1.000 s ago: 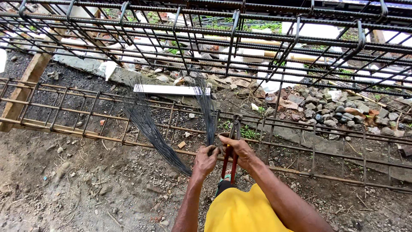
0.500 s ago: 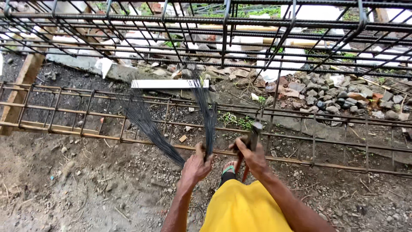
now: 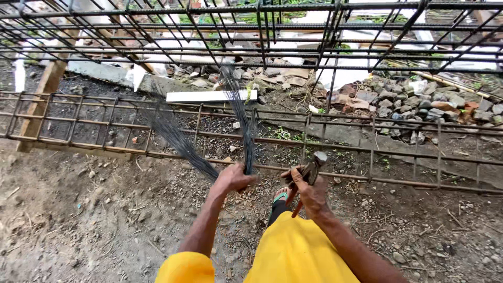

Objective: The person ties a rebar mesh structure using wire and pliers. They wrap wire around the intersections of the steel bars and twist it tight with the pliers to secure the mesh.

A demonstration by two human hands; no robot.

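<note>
The upper rebar cage (image 3: 293, 31) ran off the top and both sides of the view, so its full extent could not be seen. The far ends of the tie wire bundle (image 3: 238, 120) were blurred where they crossed the cage bars. The jaws of the pincers (image 3: 309, 170) were hard to make out, and their red handles were partly hidden behind the right hand (image 3: 309, 191). The bundle was thin dark wire, folded at the middle and splayed into two fans, one leaning far-left, one rising almost straight. The left hand (image 3: 233, 178) had its fingers clamped round the fold, near the lower rebar frame (image 3: 367, 157) lying on the dirt. The right hand's fingers were wrapped tight round the pincers, just right of the bundle.
</note>
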